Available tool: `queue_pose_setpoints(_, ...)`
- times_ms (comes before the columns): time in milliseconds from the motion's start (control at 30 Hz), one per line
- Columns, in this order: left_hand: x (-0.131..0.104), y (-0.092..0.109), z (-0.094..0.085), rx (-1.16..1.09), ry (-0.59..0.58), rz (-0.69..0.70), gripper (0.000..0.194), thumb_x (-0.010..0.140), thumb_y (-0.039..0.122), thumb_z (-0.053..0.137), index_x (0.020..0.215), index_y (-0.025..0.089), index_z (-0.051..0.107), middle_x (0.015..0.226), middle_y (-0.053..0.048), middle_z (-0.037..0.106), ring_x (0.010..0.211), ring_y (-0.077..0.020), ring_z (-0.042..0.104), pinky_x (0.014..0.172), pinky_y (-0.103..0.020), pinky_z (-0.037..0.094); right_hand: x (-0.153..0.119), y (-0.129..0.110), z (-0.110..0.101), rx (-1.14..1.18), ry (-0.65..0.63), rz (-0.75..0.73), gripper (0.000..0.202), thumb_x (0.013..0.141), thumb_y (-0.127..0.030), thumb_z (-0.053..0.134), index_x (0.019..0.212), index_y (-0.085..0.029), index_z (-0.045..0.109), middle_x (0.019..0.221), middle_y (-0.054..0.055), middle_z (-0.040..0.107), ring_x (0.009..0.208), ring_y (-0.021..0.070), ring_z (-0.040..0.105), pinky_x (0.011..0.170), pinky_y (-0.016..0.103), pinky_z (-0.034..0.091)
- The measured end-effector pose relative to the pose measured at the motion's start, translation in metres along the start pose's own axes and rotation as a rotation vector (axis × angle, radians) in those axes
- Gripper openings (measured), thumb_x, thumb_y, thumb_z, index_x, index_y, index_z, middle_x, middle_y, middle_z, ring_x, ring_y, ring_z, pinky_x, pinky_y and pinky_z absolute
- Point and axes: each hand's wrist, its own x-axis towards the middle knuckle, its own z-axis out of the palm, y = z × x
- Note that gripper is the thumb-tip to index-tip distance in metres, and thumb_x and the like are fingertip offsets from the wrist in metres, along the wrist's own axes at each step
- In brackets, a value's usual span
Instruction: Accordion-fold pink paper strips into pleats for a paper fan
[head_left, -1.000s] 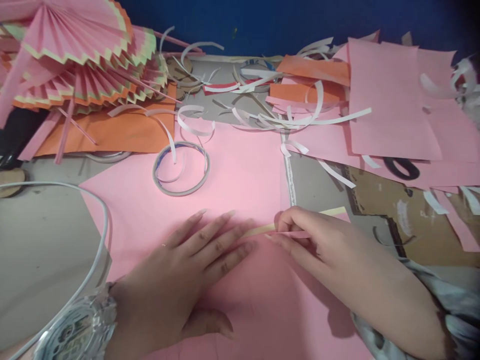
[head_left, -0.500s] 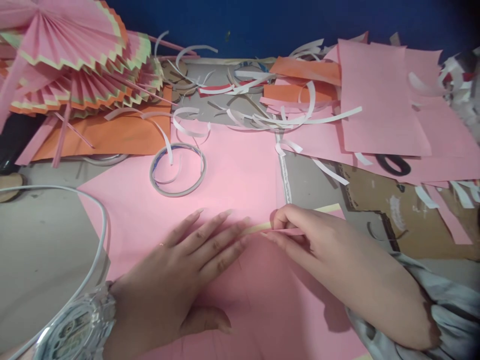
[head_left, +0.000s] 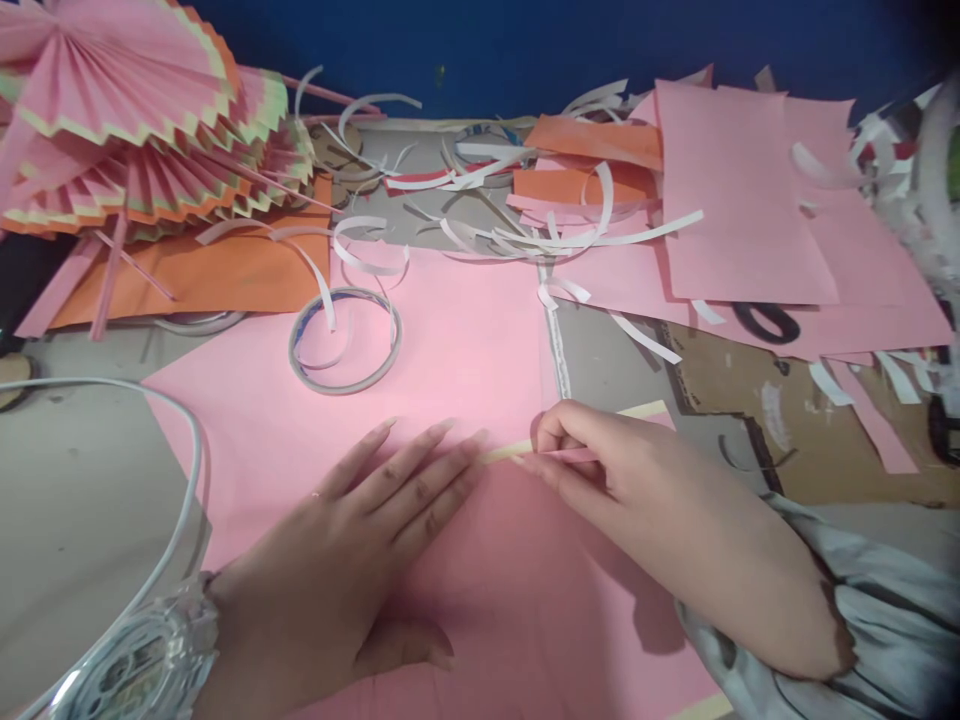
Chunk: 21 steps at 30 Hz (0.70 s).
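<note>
My left hand (head_left: 375,520) lies flat with its fingers spread on a large pink sheet (head_left: 465,350); a watch is on that wrist. My right hand (head_left: 600,465) is closed in a pinch on a narrow pink strip (head_left: 574,455) at the middle of the sheet. A pale yellow strip (head_left: 506,452) runs along the paper between the fingertips of both hands and shows again beyond my right knuckles. Beyond my left fingers a roll of tape (head_left: 296,345) rests on the pink sheet, with a curled white strip inside its ring.
Folded pink, orange and green paper fans (head_left: 127,80) are piled at the upper left. White paper curls (head_left: 525,240) lie across the back. Stacked pink sheets (head_left: 742,190) and brown cardboard (head_left: 810,450) are on the right. A white cable (head_left: 191,470) curves along the left.
The whole view has shifted slightly, so most things appear a little further left. Both hands keep nearly the same pose on the paper.
</note>
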Motion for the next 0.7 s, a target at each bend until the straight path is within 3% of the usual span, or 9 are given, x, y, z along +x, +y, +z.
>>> queue_pose_setpoints(300, -0.0003, -0.0003, 0.0001, -0.017, 0.0, -0.005, 0.082, 0.081, 0.067, 0.023, 0.141, 0.013, 0.012, 0.148, -0.006, 0.01, 0.135, -0.0256, 0.01, 0.108, -0.041, 0.001, 0.0017, -0.0034, -0.0037, 0.0, -0.054, 0.036, 0.013, 0.082, -0.023, 0.049, 0.07, -0.023, 0.044, 0.057, -0.008, 0.055, 0.052, 0.0103, 0.052, 0.048, 0.021, 0.031)
queue_pose_setpoints(567, -0.0005, 0.0006, 0.0005, 0.004, -0.003, -0.008, 0.081, 0.081, 0.066, 0.024, 0.141, 0.011, 0.014, 0.148, -0.007, 0.011, 0.135, -0.0264, 0.01, 0.108, -0.043, 0.002, -0.0005, -0.0024, -0.0035, 0.0, -0.018, 0.001, 0.012, 0.082, -0.019, 0.047, 0.07, -0.023, 0.045, 0.056, -0.007, 0.055, 0.052, 0.0105, 0.052, 0.047, 0.022, 0.031)
queue_pose_setpoints(700, -0.0002, -0.0008, 0.0003, -0.019, 0.003, 0.003, 0.076, 0.08, 0.068, 0.024, 0.14, 0.022, 0.019, 0.148, -0.007, 0.011, 0.135, -0.0287, 0.011, 0.107, -0.045, 0.003, -0.0001, -0.0018, -0.0012, -0.017, -0.002, -0.005, 0.012, 0.082, -0.021, 0.047, 0.07, -0.023, 0.045, 0.056, -0.007, 0.055, 0.051, 0.0108, 0.051, 0.047, 0.022, 0.03)
